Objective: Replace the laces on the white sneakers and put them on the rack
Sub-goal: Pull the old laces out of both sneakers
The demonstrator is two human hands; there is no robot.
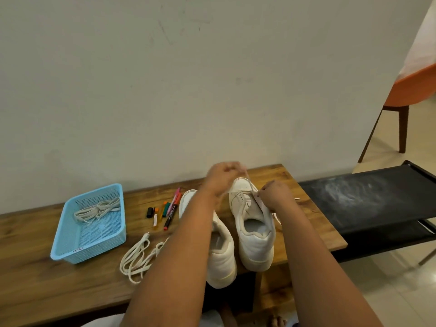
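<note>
Two white sneakers stand side by side on the wooden bench, heels toward me. My left hand (pixel 221 178) is raised over the toe of the right sneaker (pixel 253 223) and pinches a white lace (pixel 248 181) that runs down to its eyelets. My right hand (pixel 274 194) pinches the lace's other end at the sneaker's right side. The left sneaker (pixel 220 251) is partly hidden by my left forearm. A loose bundle of laces (pixel 136 257) lies on the bench to its left. The black fabric rack (pixel 368 199) stands to the right of the bench.
A light blue basket (pixel 70 246) holding more laces (pixel 96 210) sits at the bench's left. Several markers (pixel 168 212) lie between it and the sneakers. An orange chair (pixel 405 95) stands beyond the rack. A wall runs close behind the bench (pixel 47 279).
</note>
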